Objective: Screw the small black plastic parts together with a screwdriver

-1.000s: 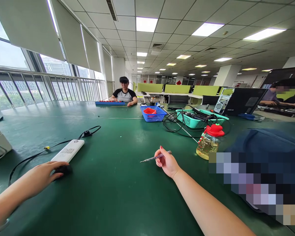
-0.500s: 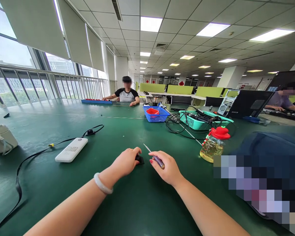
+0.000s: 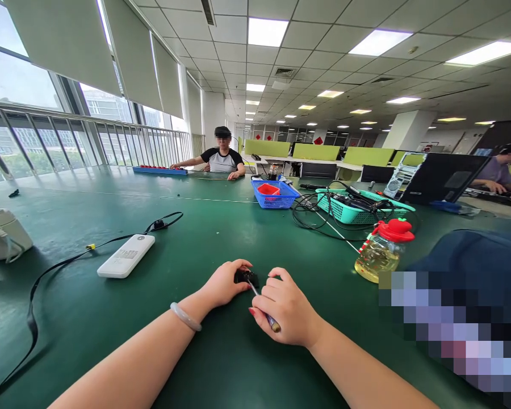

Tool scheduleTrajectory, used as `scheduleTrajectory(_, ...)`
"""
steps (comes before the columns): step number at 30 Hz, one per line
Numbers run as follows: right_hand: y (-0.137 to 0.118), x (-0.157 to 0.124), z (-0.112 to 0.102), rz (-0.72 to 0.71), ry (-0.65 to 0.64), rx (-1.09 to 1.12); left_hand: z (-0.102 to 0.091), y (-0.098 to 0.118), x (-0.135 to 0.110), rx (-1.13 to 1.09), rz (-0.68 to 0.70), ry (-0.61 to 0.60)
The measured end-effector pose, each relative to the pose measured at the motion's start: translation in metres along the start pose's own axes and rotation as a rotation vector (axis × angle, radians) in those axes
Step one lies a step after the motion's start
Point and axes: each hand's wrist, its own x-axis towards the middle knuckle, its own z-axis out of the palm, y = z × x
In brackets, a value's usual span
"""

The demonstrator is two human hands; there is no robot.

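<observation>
My left hand (image 3: 227,286), with a pale bangle at its wrist, grips a small black part (image 3: 247,277) on the green table (image 3: 204,238). The part's exact kind is too small to make out. In my right hand (image 3: 285,309) is a screwdriver (image 3: 273,324) with a thin metal shaft and a dark handle with a tan end. Its shaft points away from me, and the tip meets or lies just over the black part. My right fingers curl round the handle, hiding some of it.
A white power bank (image 3: 126,257) and a black strap (image 3: 63,264) lie left. To the right stand a red-lidded bottle (image 3: 381,253) and a dark blue bag (image 3: 472,255). Farther off are a blue basket (image 3: 275,199), a green basket (image 3: 353,213) with cables, and a person (image 3: 223,156).
The screwdriver has swung so its tip is at the black part. My right hand has turned and curled round the handle. My left hand has shifted its hold on the part.
</observation>
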Motion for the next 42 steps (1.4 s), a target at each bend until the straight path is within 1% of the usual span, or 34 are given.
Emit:
scheduleTrajectory(3, -0.001, 0.0, 0.002, -0.019, -0.046, -0.038, -0.001, 0.001, 0.0, 0.027, -0.003, -0.008)
scheduleTrajectory(7, -0.003, 0.0, 0.002, -0.053, -0.055, -0.075, -0.001, 0.002, -0.001, 0.066, 0.003, -0.024)
scheduleTrajectory(14, -0.006, 0.0, 0.003, -0.079, -0.099, -0.074, -0.002, 0.001, -0.001, 0.102, 0.026, -0.028)
scheduleTrajectory(17, -0.007, -0.001, 0.004, -0.077, -0.097, -0.082, -0.002, 0.001, -0.002, 0.103, 0.026, -0.031)
scheduleTrajectory(27, -0.008, 0.0, 0.002, -0.052, -0.035, -0.112, -0.001, -0.002, -0.001, 0.095, 0.036, -0.026)
scheduleTrajectory(31, -0.007, 0.0, 0.002, -0.065, -0.043, -0.144, -0.001, -0.002, -0.001, 0.098, 0.036, -0.03)
scheduleTrajectory(35, -0.006, -0.001, 0.005, -0.075, -0.106, -0.161, -0.001, -0.003, -0.001, 0.085, 0.042, -0.033)
scheduleTrajectory(39, -0.009, -0.003, 0.014, -0.112, -0.237, -0.141, -0.001, -0.003, -0.001, 0.081, 0.047, -0.029)
scheduleTrajectory(42, -0.012, -0.004, 0.022, -0.127, -0.306, -0.138, 0.0, -0.003, -0.001, 0.079, 0.055, -0.027)
